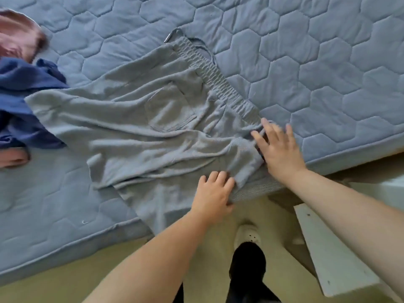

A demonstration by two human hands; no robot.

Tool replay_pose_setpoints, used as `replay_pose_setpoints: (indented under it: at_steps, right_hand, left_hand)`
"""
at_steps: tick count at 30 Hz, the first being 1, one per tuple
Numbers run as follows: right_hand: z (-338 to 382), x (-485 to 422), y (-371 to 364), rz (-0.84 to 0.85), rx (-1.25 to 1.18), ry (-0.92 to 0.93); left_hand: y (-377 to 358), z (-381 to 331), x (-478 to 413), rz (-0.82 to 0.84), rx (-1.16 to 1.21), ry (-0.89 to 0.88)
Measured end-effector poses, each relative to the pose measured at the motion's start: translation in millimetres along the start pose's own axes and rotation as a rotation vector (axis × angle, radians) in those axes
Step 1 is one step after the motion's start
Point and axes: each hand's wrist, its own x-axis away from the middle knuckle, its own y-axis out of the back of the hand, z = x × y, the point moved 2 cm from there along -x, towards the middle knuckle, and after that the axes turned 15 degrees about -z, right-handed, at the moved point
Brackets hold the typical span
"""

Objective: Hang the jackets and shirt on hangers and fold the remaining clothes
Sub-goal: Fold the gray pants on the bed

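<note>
Grey sweatpants (pixel 135 119) lie spread and wrinkled on the blue quilted mattress (pixel 306 62), the elastic waistband (pixel 216 77) toward the right and a back pocket facing up. One part hangs over the mattress's near corner. My left hand (pixel 214 193) rests on the grey fabric at that corner, its fingers curled on the cloth. My right hand (pixel 277 147) lies flat with spread fingers on the waistband end near the mattress edge.
A dark blue garment (pixel 21 101) and a pink one (pixel 17 36) lie bunched at the left of the mattress. Beige floor lies below, with my foot in a white shoe (pixel 248 235) and a white board (pixel 328 252) leaning at the right.
</note>
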Motion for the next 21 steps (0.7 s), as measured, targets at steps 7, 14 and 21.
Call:
replay_pose_setpoints:
  at_steps: [7,14,21]
  right_hand:
    - [-28,-41,-6,0.321,-0.678,-0.597]
    - [-32,-31,47,0.314,-0.467,-0.322]
    - [-43,28,59,0.392,-0.521,-0.487]
  left_hand:
    - [12,-10,-7,0.034,0.132,0.522]
    - [47,-22,5,0.547,0.308,0.549]
    - [60,-33,33,0.466,0.151,0.69]
